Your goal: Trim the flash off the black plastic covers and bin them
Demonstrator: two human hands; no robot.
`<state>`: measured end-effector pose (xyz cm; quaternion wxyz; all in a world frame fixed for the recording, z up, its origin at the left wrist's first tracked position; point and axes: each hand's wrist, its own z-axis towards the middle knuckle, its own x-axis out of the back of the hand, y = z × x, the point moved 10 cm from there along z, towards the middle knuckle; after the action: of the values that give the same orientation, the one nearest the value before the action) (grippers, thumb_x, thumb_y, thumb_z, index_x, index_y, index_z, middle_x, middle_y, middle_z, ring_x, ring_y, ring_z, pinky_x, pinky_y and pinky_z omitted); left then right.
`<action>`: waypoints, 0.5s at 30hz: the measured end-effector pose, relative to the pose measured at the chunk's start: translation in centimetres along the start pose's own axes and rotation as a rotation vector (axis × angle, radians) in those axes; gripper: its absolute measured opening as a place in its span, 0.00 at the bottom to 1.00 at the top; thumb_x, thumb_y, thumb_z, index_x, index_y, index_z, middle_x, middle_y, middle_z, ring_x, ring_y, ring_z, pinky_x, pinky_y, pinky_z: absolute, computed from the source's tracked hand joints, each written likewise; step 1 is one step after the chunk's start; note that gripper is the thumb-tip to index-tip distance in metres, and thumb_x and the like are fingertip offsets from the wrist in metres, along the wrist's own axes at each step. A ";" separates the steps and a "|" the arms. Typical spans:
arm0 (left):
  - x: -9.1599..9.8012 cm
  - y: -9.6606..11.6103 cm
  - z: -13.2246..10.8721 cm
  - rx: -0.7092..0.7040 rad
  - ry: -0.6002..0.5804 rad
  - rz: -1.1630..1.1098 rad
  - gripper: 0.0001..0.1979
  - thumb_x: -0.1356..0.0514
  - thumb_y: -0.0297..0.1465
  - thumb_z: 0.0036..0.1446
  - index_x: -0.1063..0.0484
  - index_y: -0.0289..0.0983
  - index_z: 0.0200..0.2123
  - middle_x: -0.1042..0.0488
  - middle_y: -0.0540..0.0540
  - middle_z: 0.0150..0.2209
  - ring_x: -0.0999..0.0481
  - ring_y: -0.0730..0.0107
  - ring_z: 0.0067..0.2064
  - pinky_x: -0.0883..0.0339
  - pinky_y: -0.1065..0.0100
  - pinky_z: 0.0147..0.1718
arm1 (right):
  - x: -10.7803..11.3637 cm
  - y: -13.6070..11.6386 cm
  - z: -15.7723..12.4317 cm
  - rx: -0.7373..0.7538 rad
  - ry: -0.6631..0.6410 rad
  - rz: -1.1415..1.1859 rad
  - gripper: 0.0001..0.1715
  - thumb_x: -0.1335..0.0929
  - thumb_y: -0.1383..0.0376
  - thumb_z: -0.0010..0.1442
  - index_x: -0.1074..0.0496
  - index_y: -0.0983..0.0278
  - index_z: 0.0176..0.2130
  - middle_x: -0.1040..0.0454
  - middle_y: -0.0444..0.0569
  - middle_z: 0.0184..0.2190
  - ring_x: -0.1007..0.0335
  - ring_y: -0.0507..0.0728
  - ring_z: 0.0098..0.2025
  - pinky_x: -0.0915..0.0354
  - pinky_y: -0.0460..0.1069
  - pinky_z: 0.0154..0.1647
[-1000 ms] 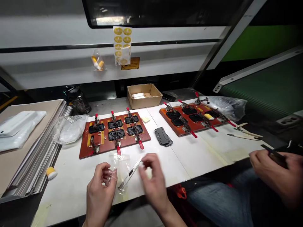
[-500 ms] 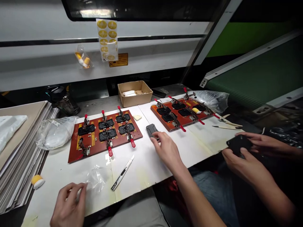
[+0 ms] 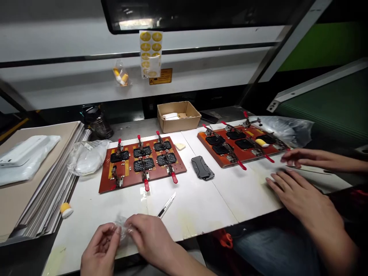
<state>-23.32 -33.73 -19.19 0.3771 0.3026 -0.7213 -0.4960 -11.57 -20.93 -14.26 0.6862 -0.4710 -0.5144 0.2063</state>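
Observation:
My left hand (image 3: 99, 251) and my right hand (image 3: 149, 239) meet at the near edge of the white table (image 3: 201, 199). Both pinch a small crumpled clear plastic bag (image 3: 121, 225) between their fingertips. A slim utility knife (image 3: 166, 204) lies on the table just beyond my right hand. Behind it sits a red-brown clamp board (image 3: 142, 163) carrying several black parts under red-handled toggle clamps. A dark grey part (image 3: 202, 167) lies loose to the right of that board.
A co-worker's two hands (image 3: 296, 191) rest flat at the right, beside a second clamp board (image 3: 241, 142). A cardboard box (image 3: 178, 115), plastic bags (image 3: 86, 156), a yellow-topped cap (image 3: 66, 209) and a stack of grey sheets (image 3: 37, 180) surround the boards.
My right hand came back from the dark grey part to join my left hand on the plastic bag. The co-worker's hands put down a black part and now lie on the table.

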 end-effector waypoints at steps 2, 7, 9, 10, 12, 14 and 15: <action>3.4 0.2 0.3 -0.005 0.190 0.019 0.24 0.29 0.49 0.39 0.26 0.38 0.34 0.23 0.48 0.31 0.22 0.65 0.32 0.27 0.72 0.30 | 1.7 1.3 -0.4 -0.058 0.126 0.071 0.12 0.38 0.64 0.69 0.27 0.58 0.46 0.22 0.44 0.43 0.26 0.54 0.45 0.35 0.45 0.46; 11.0 3.6 1.2 -0.143 0.585 0.126 0.19 0.32 0.44 0.48 0.26 0.38 0.39 0.25 0.50 0.32 0.25 0.69 0.31 0.30 0.71 0.31 | 4.1 4.5 -3.5 -0.223 0.183 0.147 0.14 0.39 0.57 0.70 0.28 0.59 0.41 0.25 0.44 0.34 0.29 0.52 0.35 0.36 0.44 0.37; 12.3 8.2 2.2 -0.376 0.711 0.240 0.12 0.35 0.38 0.53 0.27 0.38 0.39 0.26 0.49 0.33 0.25 0.68 0.34 0.30 0.69 0.36 | 3.5 4.7 -4.5 -0.240 0.142 0.144 0.16 0.39 0.55 0.70 0.28 0.60 0.41 0.25 0.44 0.33 0.31 0.53 0.33 0.37 0.44 0.34; 12.2 10.7 3.0 -0.505 0.755 0.322 0.09 0.37 0.35 0.55 0.28 0.38 0.37 0.27 0.48 0.34 0.26 0.67 0.36 0.30 0.68 0.38 | 2.9 4.6 -4.8 -0.236 0.114 0.135 0.16 0.40 0.54 0.70 0.28 0.60 0.41 0.25 0.45 0.33 0.31 0.53 0.32 0.37 0.44 0.33; 11.0 14.8 6.0 -0.676 0.762 0.507 0.03 0.41 0.30 0.57 0.30 0.38 0.35 0.29 0.47 0.36 0.28 0.65 0.39 0.31 0.67 0.40 | 1.3 4.0 -5.0 -0.208 0.053 0.105 0.17 0.40 0.54 0.69 0.28 0.59 0.40 0.25 0.45 0.32 0.31 0.53 0.31 0.36 0.44 0.32; 9.2 16.9 10.9 -0.681 0.672 0.666 0.04 0.45 0.28 0.60 0.31 0.37 0.36 0.30 0.43 0.39 0.28 0.62 0.43 0.32 0.65 0.42 | -0.2 3.5 -5.1 -0.175 0.018 0.059 0.16 0.40 0.55 0.69 0.27 0.58 0.38 0.24 0.45 0.32 0.30 0.53 0.31 0.35 0.45 0.33; 8.1 17.2 13.6 -0.656 0.613 0.745 0.06 0.47 0.27 0.61 0.31 0.37 0.37 0.30 0.41 0.40 0.28 0.61 0.44 0.33 0.63 0.44 | -0.7 3.4 -5.1 -0.161 0.012 0.030 0.15 0.40 0.56 0.68 0.27 0.58 0.38 0.24 0.45 0.32 0.29 0.54 0.31 0.34 0.45 0.33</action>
<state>-40.19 -28.10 -3.98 0.7915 0.0256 -0.4458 -0.4173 -6.60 -22.10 -17.65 0.6462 -0.5334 -0.5181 0.1717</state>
